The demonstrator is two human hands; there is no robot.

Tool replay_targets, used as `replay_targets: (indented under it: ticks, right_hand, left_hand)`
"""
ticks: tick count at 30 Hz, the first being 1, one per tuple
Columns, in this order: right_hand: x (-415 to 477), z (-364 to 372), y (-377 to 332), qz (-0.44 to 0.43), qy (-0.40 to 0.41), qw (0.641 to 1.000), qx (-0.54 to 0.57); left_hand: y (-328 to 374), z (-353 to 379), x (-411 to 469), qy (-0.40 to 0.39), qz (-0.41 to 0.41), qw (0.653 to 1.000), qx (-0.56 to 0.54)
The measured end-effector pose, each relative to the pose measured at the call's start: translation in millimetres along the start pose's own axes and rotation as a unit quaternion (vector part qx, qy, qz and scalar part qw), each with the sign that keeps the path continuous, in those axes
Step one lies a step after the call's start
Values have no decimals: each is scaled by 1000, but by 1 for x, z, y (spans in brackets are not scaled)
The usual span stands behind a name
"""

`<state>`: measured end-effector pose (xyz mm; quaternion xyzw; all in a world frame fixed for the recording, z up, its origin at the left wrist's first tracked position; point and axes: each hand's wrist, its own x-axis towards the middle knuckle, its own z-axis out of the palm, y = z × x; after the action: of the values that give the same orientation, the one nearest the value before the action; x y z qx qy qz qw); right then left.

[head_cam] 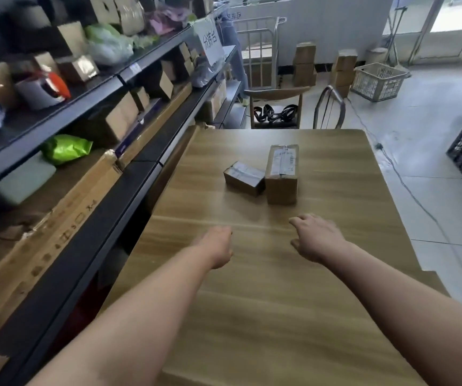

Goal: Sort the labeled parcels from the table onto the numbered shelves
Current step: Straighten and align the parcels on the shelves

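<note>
Both hands reach forward above the tabletop on bare forearms, and neither holds or touches anything. On the left hand, the back faces up and the fingers hang loosely curled downward, mostly hidden behind the knuckles. On the right hand, the fingers are relaxed and slightly spread, the thumb is tucked low on the inner side, and the fingertips point toward the parcels. Whether either hand brushes the wood cannot be told.

Two labeled parcels lie near the middle of the tabletop, beyond the hands and apart from them. The small parcel is a low brown box with a white label on top. The long parcel sits just to its right, so close that the two seem to touch. It is a taller carton lying lengthwise away from the viewer, with a label and tape along its top.

Dark metal shelves run along the left edge of the tabletop, packed with cartons and bags, among them a bright green bag and a long flat carton. A wooden chair stands past the far end.
</note>
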<state>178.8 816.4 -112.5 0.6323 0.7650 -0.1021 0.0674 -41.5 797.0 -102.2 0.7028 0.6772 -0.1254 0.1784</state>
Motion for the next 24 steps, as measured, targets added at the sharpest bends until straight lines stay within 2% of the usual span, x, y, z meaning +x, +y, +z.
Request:
replay_targets:
  ticks: [4, 10, 16, 24]
  right_hand:
    - [63, -3, -5, 3, -13, 1000, 18]
    - [141, -7, -2, 40, 40, 998, 20]
    - [214, 2, 2, 103, 39, 992, 54]
    - [228, 22, 7, 117, 94, 986, 73]
  left_hand:
    - [-7, -24, 61, 0, 11, 1000, 5]
    - [-13, -43, 150, -1, 23, 1000, -18]
    - [-6, -44, 225, 44, 27, 996, -75]
    - [0, -34, 276, 82, 30, 995, -53]
